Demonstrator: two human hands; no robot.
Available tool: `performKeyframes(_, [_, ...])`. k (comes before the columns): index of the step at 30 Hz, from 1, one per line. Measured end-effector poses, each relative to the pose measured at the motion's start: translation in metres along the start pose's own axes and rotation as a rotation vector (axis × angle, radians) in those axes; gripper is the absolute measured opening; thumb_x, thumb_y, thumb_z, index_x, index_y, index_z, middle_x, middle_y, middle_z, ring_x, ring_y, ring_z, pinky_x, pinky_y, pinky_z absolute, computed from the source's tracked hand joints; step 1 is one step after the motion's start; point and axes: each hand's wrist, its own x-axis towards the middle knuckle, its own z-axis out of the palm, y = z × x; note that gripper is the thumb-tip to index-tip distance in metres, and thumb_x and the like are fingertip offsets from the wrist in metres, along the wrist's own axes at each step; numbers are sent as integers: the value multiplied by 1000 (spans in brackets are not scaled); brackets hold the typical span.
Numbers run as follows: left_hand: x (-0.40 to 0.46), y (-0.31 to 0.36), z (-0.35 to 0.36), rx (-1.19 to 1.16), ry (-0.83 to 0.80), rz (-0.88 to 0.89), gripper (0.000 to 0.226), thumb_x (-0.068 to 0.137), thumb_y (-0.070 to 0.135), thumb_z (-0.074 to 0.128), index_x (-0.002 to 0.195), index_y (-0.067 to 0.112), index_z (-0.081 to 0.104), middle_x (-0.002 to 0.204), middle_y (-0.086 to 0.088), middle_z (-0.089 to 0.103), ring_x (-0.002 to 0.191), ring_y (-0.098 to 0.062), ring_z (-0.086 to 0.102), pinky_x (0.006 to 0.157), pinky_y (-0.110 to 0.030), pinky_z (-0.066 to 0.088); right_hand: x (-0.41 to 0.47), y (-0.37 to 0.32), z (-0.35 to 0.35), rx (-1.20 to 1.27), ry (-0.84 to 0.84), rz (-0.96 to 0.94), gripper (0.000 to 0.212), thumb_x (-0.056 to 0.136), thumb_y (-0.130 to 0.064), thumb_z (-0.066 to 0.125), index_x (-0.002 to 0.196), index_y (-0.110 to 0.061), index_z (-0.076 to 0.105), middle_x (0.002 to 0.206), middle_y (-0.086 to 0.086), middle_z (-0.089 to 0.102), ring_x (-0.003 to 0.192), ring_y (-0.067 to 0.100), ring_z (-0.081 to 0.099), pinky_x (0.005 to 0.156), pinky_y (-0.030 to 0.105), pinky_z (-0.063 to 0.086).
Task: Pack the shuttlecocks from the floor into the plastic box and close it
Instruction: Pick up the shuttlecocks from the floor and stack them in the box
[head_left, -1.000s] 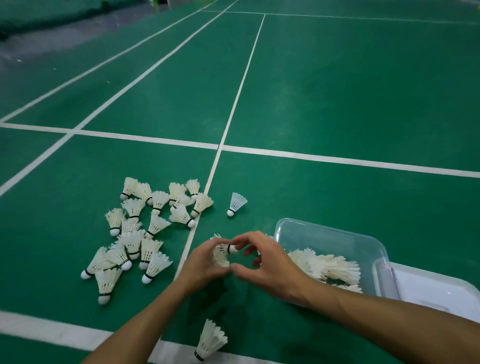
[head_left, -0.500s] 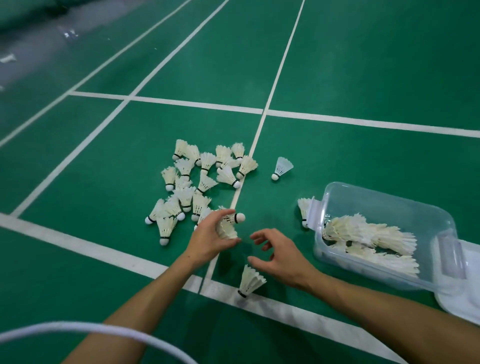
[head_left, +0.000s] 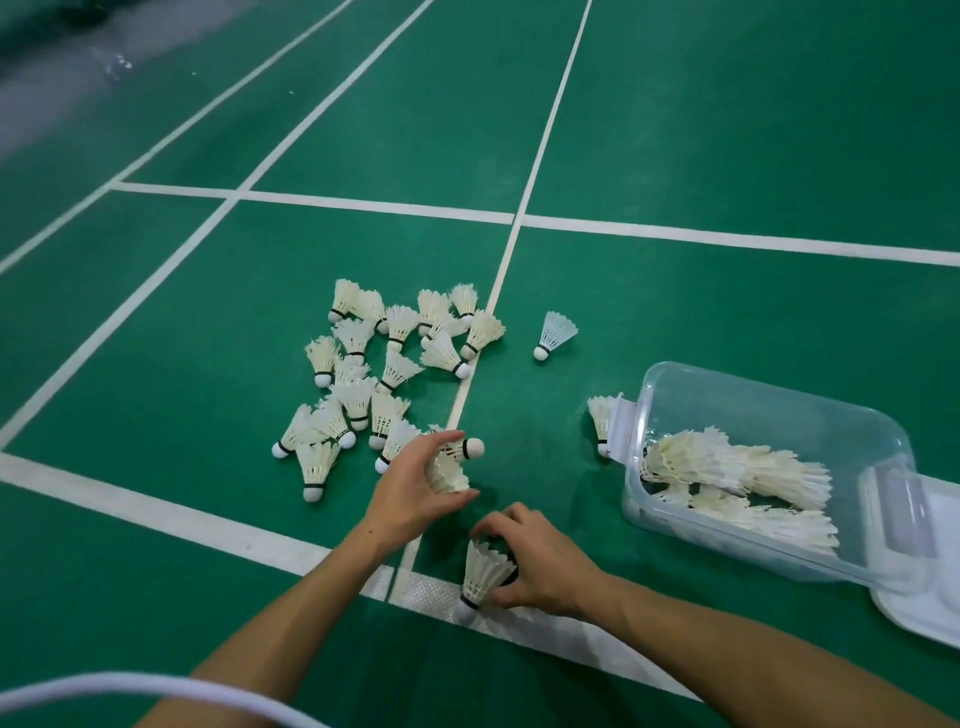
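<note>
The right hand (head_left: 540, 564), hovering open half a second ago, has now come down and curls its fingers (head_left: 493, 525) round the lone shuttlecock (head_left: 480, 574) lying on the white court line (head_left: 218, 525). The left hand (head_left: 415, 493) still grips a nested stack of shuttlecocks (head_left: 452, 465), cork pointing right. Behind it the loose pile (head_left: 374, 374) lies on the green floor (head_left: 727, 130), unchanged. To the right the plastic box (head_left: 769, 415) stands open, partly filled, on its lid (head_left: 930, 603).
</note>
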Motion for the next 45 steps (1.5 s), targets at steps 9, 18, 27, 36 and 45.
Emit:
performKeyframes(9, [7,17,-20,-15,52,-1,73,75,41,91,141,36,59,136,17,60,126,1,52,112,-36,43,-25,-19,-64,269,91,26,68,75,-53,90,125,-28,52,120,-12,61,96,9,63,86,28,57])
performKeyframes(18, [57,155,-23,-63,-3,320,79,70,60,89,140,38,60,133,35,53,124,17,49,101,-21,41,-122,-11,-220,217,410,134,67,74,-51,90,125,-33,49,114,-20,57,83,12,66,79,32,58])
performKeyframes(27, [90,245,57,2,-175,510,77,70,66,83,139,44,55,132,35,56,123,9,54,103,-31,53,-223,78,-266,239,721,348,73,78,-46,89,133,-33,43,114,-16,57,87,16,69,83,39,61])
performKeyframes(36, [87,228,107,48,-169,599,72,75,57,83,138,31,59,130,22,63,121,2,58,103,-35,53,-203,120,-237,18,674,366,65,80,-54,83,129,-36,45,119,-11,56,93,10,58,84,39,56])
performKeyframes(45, [75,210,95,19,-83,579,69,75,40,90,137,27,61,127,21,64,114,-3,60,91,-18,46,-169,119,-212,-219,424,386,72,79,-36,86,134,-23,42,129,3,52,100,25,57,75,34,46])
